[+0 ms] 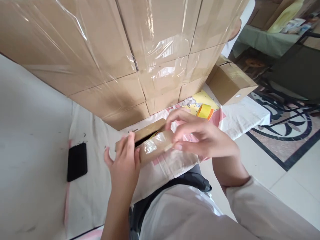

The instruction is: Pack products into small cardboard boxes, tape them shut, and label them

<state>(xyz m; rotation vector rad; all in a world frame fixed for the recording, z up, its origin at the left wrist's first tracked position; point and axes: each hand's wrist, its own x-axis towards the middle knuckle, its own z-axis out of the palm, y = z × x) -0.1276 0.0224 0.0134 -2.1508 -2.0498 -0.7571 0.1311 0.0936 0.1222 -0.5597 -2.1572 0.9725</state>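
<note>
A small cardboard box [153, 150] sits in front of me on the cloth-covered surface. Its top shows a dark gap between the flaps, and shiny clear tape lies across the near flap. A bit of something yellow shows in the gap, too little to name. My left hand [126, 156] holds the box's left end, fingers over the top. At the right end, my right hand [197, 135] has its thumb and fingers curled around the flap's edge; slight blur hides the exact contact. Just beyond that hand is a yellow tape roll [205, 111] with an orange core.
Tall stacked cartons [160, 66] under clear wrap stand close behind the box. A black phone-like object [77, 162] lies to the left. Another carton [231, 83] stands at the right, with part of a person behind it. A dark chair [297, 70] is farther right.
</note>
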